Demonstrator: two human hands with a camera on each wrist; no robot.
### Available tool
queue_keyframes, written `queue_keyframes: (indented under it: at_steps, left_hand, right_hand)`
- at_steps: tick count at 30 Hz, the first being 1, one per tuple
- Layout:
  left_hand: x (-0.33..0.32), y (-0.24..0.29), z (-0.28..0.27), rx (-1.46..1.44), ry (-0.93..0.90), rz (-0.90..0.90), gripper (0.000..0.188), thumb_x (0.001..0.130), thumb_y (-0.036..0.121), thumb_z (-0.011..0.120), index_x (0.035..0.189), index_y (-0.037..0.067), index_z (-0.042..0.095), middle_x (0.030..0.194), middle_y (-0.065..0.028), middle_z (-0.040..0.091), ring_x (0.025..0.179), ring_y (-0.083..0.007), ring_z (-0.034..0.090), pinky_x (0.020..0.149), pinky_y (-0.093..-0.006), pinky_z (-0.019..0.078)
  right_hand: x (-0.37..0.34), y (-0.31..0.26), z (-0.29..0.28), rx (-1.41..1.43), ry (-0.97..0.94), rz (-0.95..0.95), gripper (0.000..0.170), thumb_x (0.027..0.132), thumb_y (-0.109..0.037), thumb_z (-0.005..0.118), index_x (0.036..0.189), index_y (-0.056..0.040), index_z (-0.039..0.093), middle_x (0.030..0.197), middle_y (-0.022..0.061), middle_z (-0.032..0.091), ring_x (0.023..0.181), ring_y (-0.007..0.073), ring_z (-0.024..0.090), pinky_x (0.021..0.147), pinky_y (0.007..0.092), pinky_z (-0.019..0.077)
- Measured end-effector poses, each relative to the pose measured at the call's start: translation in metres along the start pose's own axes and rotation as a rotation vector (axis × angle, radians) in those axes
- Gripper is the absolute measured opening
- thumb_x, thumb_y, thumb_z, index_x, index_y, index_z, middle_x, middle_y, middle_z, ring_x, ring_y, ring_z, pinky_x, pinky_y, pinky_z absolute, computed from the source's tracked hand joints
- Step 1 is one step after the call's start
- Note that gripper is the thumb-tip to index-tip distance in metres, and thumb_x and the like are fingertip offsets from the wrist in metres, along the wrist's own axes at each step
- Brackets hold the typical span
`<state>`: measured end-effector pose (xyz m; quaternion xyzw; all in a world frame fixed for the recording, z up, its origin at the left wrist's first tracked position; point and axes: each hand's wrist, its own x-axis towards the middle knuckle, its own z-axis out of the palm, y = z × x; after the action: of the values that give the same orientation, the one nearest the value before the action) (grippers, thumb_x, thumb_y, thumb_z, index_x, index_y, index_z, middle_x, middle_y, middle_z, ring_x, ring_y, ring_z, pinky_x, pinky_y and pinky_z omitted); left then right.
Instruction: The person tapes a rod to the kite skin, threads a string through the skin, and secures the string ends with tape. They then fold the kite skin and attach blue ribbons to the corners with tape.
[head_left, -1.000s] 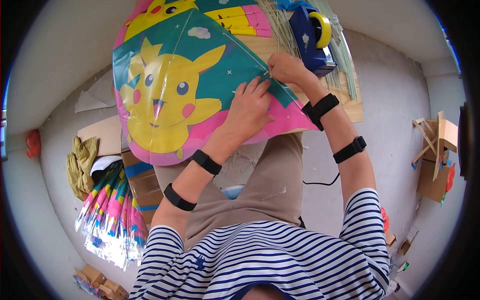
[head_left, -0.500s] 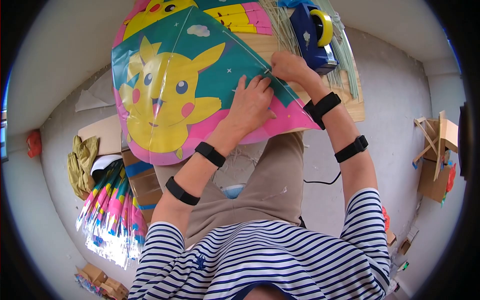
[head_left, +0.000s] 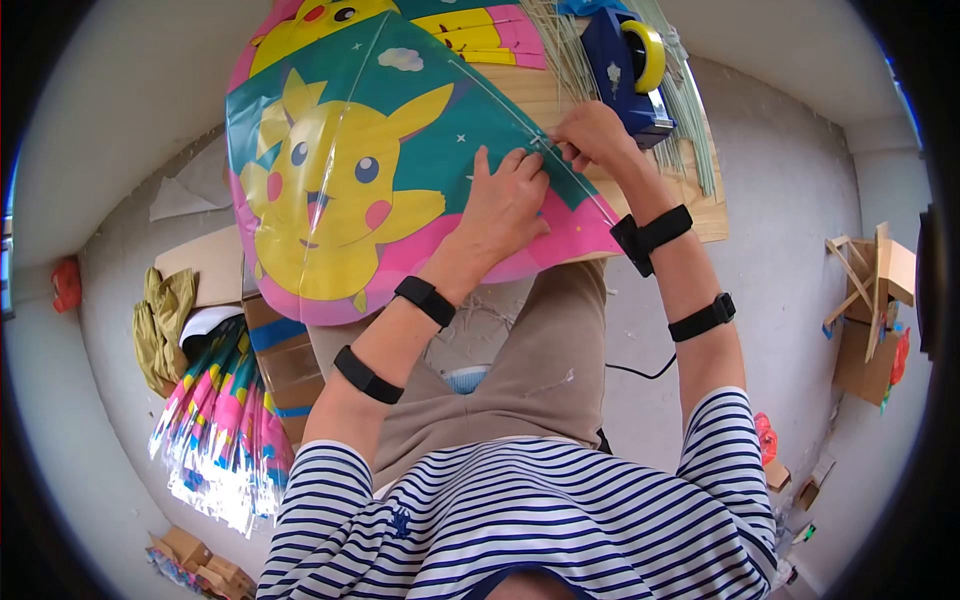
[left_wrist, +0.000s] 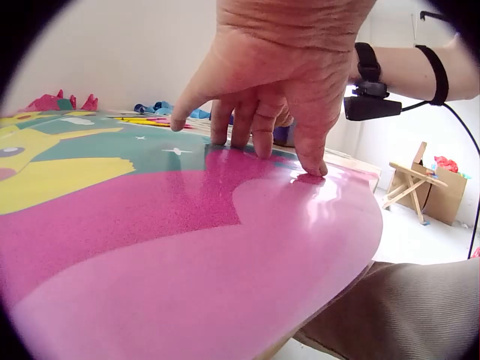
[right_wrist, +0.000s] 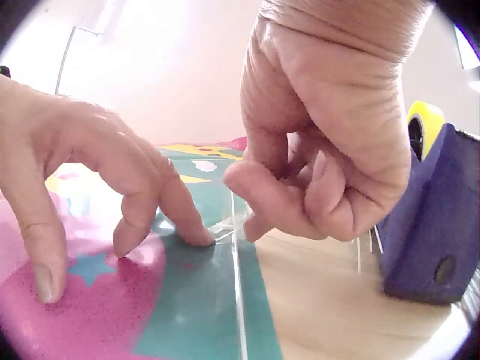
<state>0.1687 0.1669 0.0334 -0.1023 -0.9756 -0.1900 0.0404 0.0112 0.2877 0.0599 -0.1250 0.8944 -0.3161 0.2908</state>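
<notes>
A printed plastic sheet, teal, pink and yellow, lies on the table with a thin white rod along its right edge. My left hand rests on it, fingers spread and fingertips touching the surface; the left wrist view shows the left hand from behind. At the rod, my right hand has curled fingers. In the right wrist view, a small clear tape piece crosses the rod, between a fingertip of the left hand and the pinching fingertips of the right hand.
A blue tape dispenser with a yellow roll stands behind the right hand. Thin sticks lie around it on the wooden table. More printed sheets are at the back, and others hang at the left.
My right hand has shifted slightly right, and its fingers show more than in the earlier fist-like pose. The left hand stays on the sheet, with one finger spread farther from the others.
</notes>
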Motion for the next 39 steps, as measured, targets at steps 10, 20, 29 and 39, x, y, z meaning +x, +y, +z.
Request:
queue_keyframes:
  at_steps: [10, 20, 29, 39]
  left_hand:
    - [-0.001, 0.0, 0.001, -0.007, 0.02, -0.003, 0.056, 0.063, 0.03, 0.086, 0.108, 0.004, 0.064, 0.132, -0.0099, 0.056, 0.132, -0.0281, 0.046, 0.104, -0.0639, 0.0359]
    - [-0.001, 0.0, 0.006, -0.001, 0.032, -0.006, 0.065, 0.063, 0.029, 0.086, 0.117, 0.005, 0.061, 0.129, -0.0095, 0.058, 0.13, -0.0279, 0.047, 0.101, -0.0636, 0.0374]
    - [0.0, 0.002, 0.005, -0.004, 0.033, -0.008, 0.06, 0.064, 0.03, 0.086, 0.113, 0.004, 0.062, 0.133, -0.009, 0.057, 0.133, -0.0286, 0.046, 0.103, -0.0645, 0.0364]
    - [-0.001, 0.001, 0.008, 0.022, -0.024, -0.018, 0.06, 0.064, 0.031, 0.086, 0.112, 0.004, 0.063, 0.14, -0.0096, 0.054, 0.136, -0.0288, 0.045, 0.102, -0.064, 0.0369]
  right_hand:
    - [-0.024, 0.024, 0.025, 0.038, 0.42, -0.313, 0.014, 0.071, -0.01, 0.07, 0.083, -0.003, 0.073, 0.078, 0.0194, 0.069, 0.078, 0.0352, 0.069, 0.071, 0.0392, 0.0551]
    - [0.004, 0.024, 0.058, -0.316, 0.458, -0.28, 0.013, 0.072, -0.009, 0.064, 0.079, -0.0042, 0.074, 0.081, 0.0227, 0.07, 0.082, 0.0403, 0.069, 0.074, 0.0476, 0.056]
    - [0.004, 0.021, 0.052, -0.289, 0.518, -0.234, 0.011, 0.072, -0.009, 0.064, 0.079, -0.0031, 0.07, 0.083, 0.0232, 0.069, 0.082, 0.0412, 0.068, 0.075, 0.0474, 0.0549]
    - [-0.054, 0.061, -0.066, 0.195, 0.978, -0.057, 0.026, 0.077, -0.023, 0.075, 0.086, 0.0008, 0.072, 0.079, 0.0146, 0.07, 0.078, 0.0285, 0.068, 0.072, 0.0383, 0.052]
